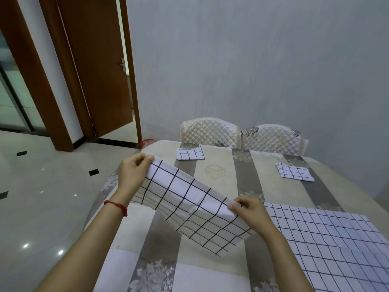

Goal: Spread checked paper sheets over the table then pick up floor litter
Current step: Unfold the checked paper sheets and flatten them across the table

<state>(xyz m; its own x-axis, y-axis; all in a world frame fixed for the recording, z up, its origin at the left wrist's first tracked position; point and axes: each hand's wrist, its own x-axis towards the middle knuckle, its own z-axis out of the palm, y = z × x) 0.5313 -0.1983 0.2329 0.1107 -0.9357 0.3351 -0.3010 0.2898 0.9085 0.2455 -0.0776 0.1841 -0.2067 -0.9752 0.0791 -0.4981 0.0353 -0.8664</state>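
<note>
I hold a white sheet with a black check pattern (189,205) in the air above the near left part of the table (219,171). My left hand (132,173) pinches its far upper corner, and my right hand (250,209) pinches the near upper corner. The sheet hangs partly unfolded between them. Another checked sheet (332,239) lies spread flat on the table at the right. Two folded checked sheets lie further back: one (190,153) at the far left, one (294,172) at the far right.
The table carries a beige and grey striped cloth. Two quilted chair backs (210,131) (273,138) stand against the grey wall behind it. Glossy tiled floor (46,197) lies to the left, with an open brown door (103,70) beyond. Something red (148,141) lies by the door frame.
</note>
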